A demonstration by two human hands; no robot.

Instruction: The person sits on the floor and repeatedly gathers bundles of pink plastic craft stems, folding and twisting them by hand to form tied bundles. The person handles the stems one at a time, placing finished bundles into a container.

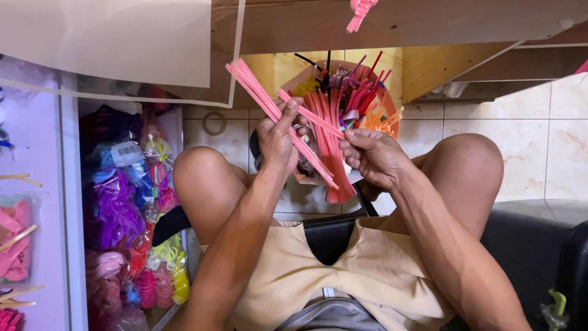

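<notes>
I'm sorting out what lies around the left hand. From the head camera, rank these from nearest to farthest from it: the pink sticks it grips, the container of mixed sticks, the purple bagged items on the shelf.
1. pink sticks, held in the left hand itself.
2. container of mixed sticks, just to its right, between the knees.
3. purple bagged items, on the shelf far to the left.

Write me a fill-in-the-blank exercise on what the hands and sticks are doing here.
1. The left hand grips a bundle of thin sticks coloured ____.
2. The right hand pinches one single ____ that crosses toward the left hand.
3. More sticks of mixed colours stand in a container between the person's ____.
4. The bags of bright items lie on the person's ____ side.

Missing words: pink; stick; knees; left
</notes>
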